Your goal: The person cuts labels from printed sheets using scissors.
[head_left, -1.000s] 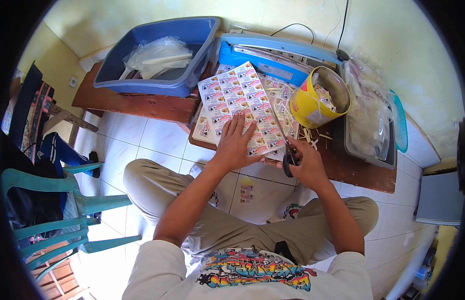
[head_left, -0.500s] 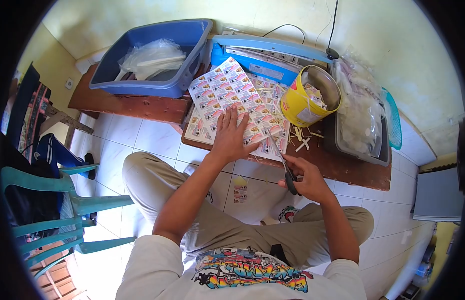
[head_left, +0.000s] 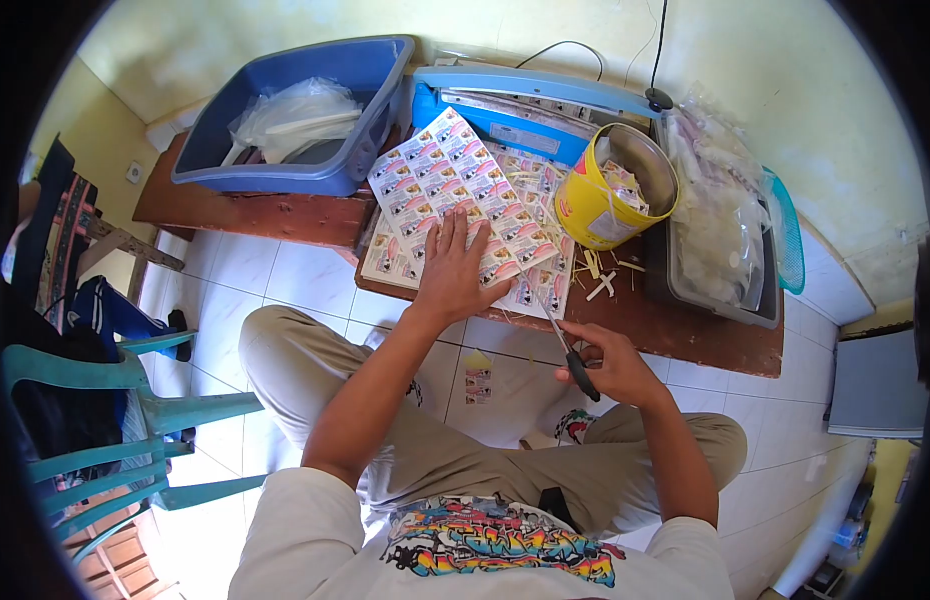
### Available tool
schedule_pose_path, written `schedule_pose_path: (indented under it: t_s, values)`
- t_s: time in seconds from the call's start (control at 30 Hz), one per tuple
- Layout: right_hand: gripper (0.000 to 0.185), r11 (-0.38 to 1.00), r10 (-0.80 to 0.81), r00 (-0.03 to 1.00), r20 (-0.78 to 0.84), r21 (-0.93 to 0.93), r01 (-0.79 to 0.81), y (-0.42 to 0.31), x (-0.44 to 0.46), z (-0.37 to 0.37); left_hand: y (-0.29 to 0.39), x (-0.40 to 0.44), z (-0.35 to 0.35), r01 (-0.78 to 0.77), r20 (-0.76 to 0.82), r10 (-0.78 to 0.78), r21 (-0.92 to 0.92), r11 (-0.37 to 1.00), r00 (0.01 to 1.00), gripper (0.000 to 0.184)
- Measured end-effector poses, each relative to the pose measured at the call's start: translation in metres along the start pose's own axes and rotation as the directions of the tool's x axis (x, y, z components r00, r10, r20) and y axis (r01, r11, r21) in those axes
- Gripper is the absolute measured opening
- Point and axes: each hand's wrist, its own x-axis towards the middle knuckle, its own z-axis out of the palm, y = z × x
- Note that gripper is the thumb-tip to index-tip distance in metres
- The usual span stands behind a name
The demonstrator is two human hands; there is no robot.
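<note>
My left hand point(head_left: 452, 268) lies flat, fingers spread, on a printed label sheet point(head_left: 435, 165) that sits tilted over more printed sheets point(head_left: 390, 257). In my right hand point(head_left: 617, 366) is a pair of black-handled scissors point(head_left: 581, 374), its blades pointing up and left at the sheet's lower right corner. Thin paper offcuts point(head_left: 602, 286) lie just right of the sheets. Behind them stands a yellow bucket point(head_left: 592, 200) holding small cut pieces.
A blue paper cutter point(head_left: 525, 137) stands at the back of the brown table point(head_left: 720, 358). At left is a blue tub point(head_left: 275, 180) with plastic bags; at right, a grey tray point(head_left: 720, 305) of bags. Green chairs point(head_left: 80, 375) are on the left.
The top sheet has turned slightly counterclockwise under my left hand. My right hand and the scissors have moved down, away from the sheet's right edge toward its lower corner. The whole view has shifted a little.
</note>
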Motion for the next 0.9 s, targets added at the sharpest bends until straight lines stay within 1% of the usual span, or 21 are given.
schedule_pose_path:
  t_s: [0.03,0.1,0.23,0.3,0.33,0.4,0.43,0.5,0.6,0.8,0.9]
  values:
    - [0.081,1.000,0.002,1.000,0.001,-0.001,-0.002,0.001,0.002,0.001,0.001,0.000,-0.001,0.001,0.001,-0.001,-0.002,1.000,1.000,0.094]
    - [0.083,0.992,-0.016,0.999,0.036,0.129,0.012,0.005,0.010,0.005,0.002,-0.001,-0.003,0.004,0.026,-0.004,0.003,1.000,1.000,0.094]
    - [0.082,0.987,0.010,0.999,0.045,0.160,-0.017,0.010,0.022,0.008,0.003,-0.006,-0.004,-0.027,0.013,0.027,0.001,1.000,1.000,0.094]
    - [0.080,0.975,0.050,0.995,0.085,0.210,-0.067,0.007,0.025,0.009,0.004,-0.007,-0.004,-0.046,0.012,0.046,0.007,0.999,0.999,0.095]
    - [0.080,0.975,0.054,0.995,0.087,0.210,-0.071,0.010,0.026,0.010,0.005,-0.008,-0.004,-0.044,0.014,0.043,0.004,0.999,0.999,0.095]
    - [0.079,0.982,-0.040,0.996,0.077,0.188,0.025,0.018,0.030,0.013,0.005,-0.009,-0.003,-0.053,0.026,0.053,0.015,0.998,0.998,0.096]
    - [0.079,0.982,-0.036,0.996,0.080,0.187,0.021,0.018,0.031,0.014,0.005,-0.010,-0.002,-0.050,0.027,0.049,0.012,0.999,0.998,0.096]
    - [0.080,0.968,0.027,0.995,0.094,0.248,-0.050,0.016,0.032,0.015,0.005,-0.011,-0.002,-0.069,0.024,0.068,0.019,0.997,0.997,0.098]
    - [0.079,0.973,-0.005,0.996,0.089,0.229,-0.015,0.020,0.035,0.015,0.005,-0.011,-0.002,-0.059,0.049,0.058,0.029,0.998,0.997,0.099]
    - [0.078,0.962,0.006,0.996,0.084,0.272,-0.029,0.017,0.038,0.017,0.002,-0.012,0.001,-0.063,0.037,0.062,0.019,0.998,0.997,0.099]
    - [0.078,0.968,-0.004,0.996,0.086,0.252,-0.018,0.020,0.039,0.016,0.002,-0.012,0.002,-0.079,0.026,0.079,0.015,0.997,0.997,0.100]
